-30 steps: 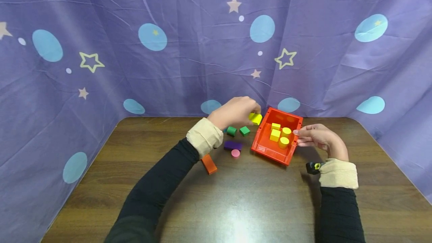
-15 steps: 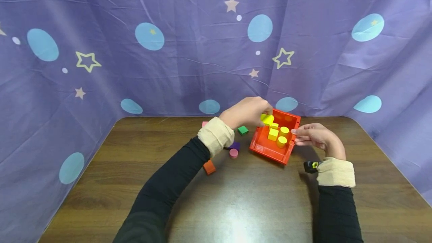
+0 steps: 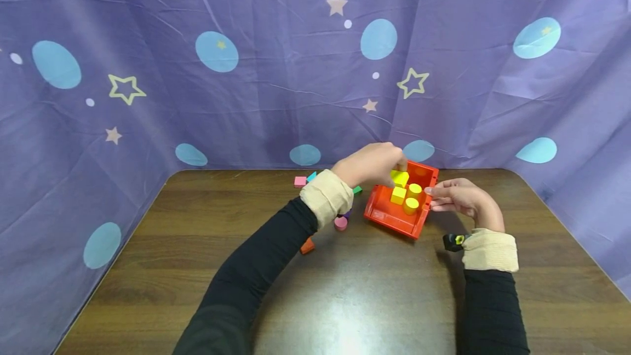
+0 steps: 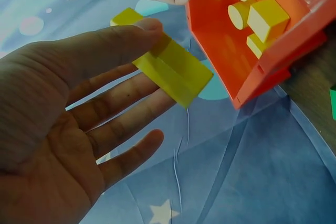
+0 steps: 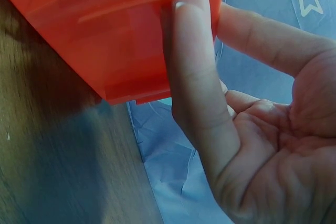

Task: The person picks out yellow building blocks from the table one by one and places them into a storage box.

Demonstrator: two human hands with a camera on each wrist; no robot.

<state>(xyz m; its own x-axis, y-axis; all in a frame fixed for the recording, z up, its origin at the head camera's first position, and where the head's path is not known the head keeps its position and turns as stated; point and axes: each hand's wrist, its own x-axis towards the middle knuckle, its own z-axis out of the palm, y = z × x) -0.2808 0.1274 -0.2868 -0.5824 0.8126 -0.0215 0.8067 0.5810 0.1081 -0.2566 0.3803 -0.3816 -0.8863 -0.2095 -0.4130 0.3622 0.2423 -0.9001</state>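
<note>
My left hand (image 3: 371, 163) pinches a yellow block (image 4: 176, 72) between thumb and fingers, over the far left part of a red bin (image 3: 386, 219). In the left wrist view the block is long, and the little finger is spread away from it. Inside the bin stand a yellow cube (image 3: 398, 196) and two yellow cylinders (image 3: 411, 206); part of another yellow block (image 4: 255, 45) shows beside the cube in the left wrist view. At the bin's right wall, my right hand (image 3: 465, 200) grips the rim between thumb and fingers. The bin appears tilted.
Left of the bin lie a pink disc (image 3: 340, 223), a green block (image 3: 357, 190) and an orange block (image 3: 308, 246). Farther back are a pink block (image 3: 299, 182) and a light blue piece (image 3: 311, 177). My left sleeve partly hides this group. A patterned curtain (image 3: 276, 70) hangs behind the table.
My left hand has carried the yellow block rightward, from outside the bin's left wall to over its inside. My right hand keeps its grip on the bin's rim.
</note>
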